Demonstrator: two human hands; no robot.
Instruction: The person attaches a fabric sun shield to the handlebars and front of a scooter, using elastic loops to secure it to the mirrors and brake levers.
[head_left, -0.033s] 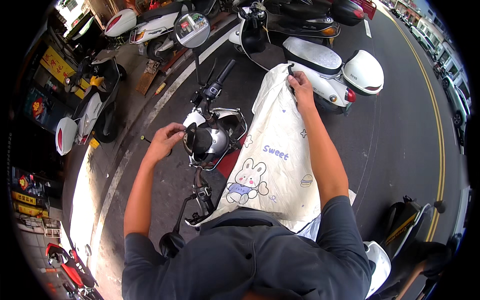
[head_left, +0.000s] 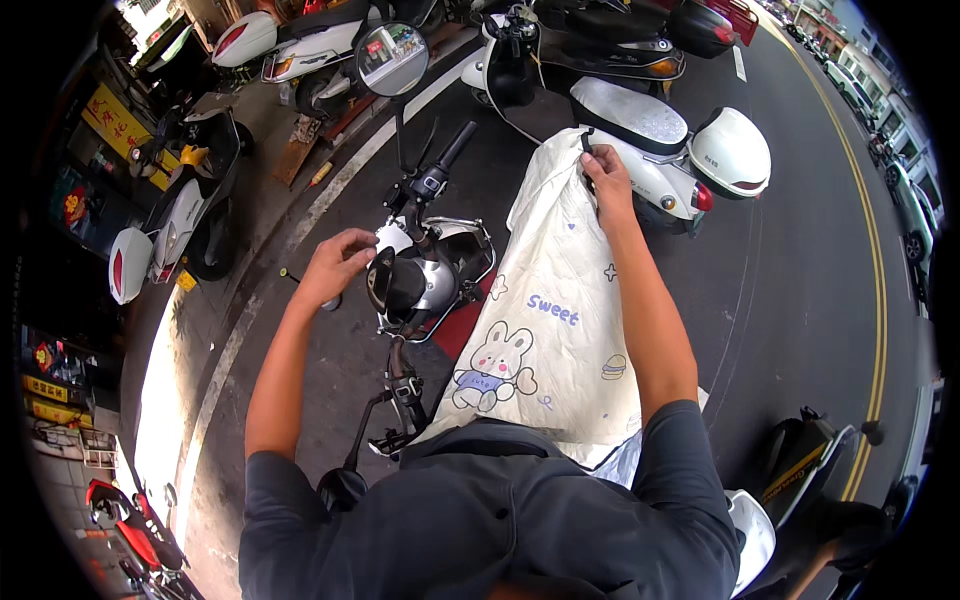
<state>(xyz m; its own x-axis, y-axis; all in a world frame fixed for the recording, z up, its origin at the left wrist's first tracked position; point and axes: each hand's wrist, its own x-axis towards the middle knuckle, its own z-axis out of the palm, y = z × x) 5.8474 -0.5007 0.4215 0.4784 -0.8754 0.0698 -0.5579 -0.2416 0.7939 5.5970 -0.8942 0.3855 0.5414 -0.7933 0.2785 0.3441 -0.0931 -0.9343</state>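
Draped over the scooter in front of me is a cream printed cloth cover [head_left: 545,300] with a cartoon rabbit, creased and hanging toward my body. My right hand [head_left: 608,185] pinches its far upper corner, by a short black strap or edge piece [head_left: 587,143]. Beside the handlebar's dark dial housing [head_left: 392,283], my left hand [head_left: 338,266] hovers with fingers stretched and thumb apart, holding nothing I can see. The handlebar's far grip [head_left: 456,146] and round mirror [head_left: 393,60] stand up beyond it. A red part [head_left: 458,330] shows between handlebar and cloth.
A white scooter [head_left: 640,120] with a white rear box is parked close beyond the cloth. Another white scooter [head_left: 190,215] stands at the left by shop fronts. The road with double yellow lines [head_left: 873,300] runs along the right. The near mirror [head_left: 343,488] is beside my body.
My left hand has drawn slightly back and up from the dial housing, its fingers spreading. My right hand keeps its pinch on the cover's corner. The view has shifted a little.
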